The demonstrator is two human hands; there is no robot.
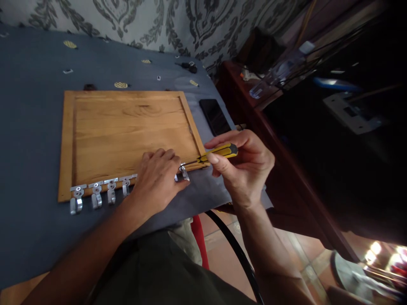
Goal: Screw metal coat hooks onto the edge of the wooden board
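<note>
A framed wooden panel (127, 131) lies flat on the grey-blue covered table. Along its near edge runs a row of silver metal hooks (96, 195), several of them showing left of my left hand. My left hand (157, 178) grips that row near its right end, fingers over the board edge and thumb by the last hook (183, 170); it hides the middle hooks. Between the thumb and fingers of my right hand (244, 165) is a yellow and black screwdriver (218, 153). The tip of its shaft meets the last hook, where a screw is too small to make out.
A black phone (215, 116) lies right of the panel, and keys (190, 66) lie behind it. To the right stands a dark red wooden cabinet (237, 84) with a clear plastic bottle (286, 67) on it. Patterned fabric (143, 21) borders the table's far side.
</note>
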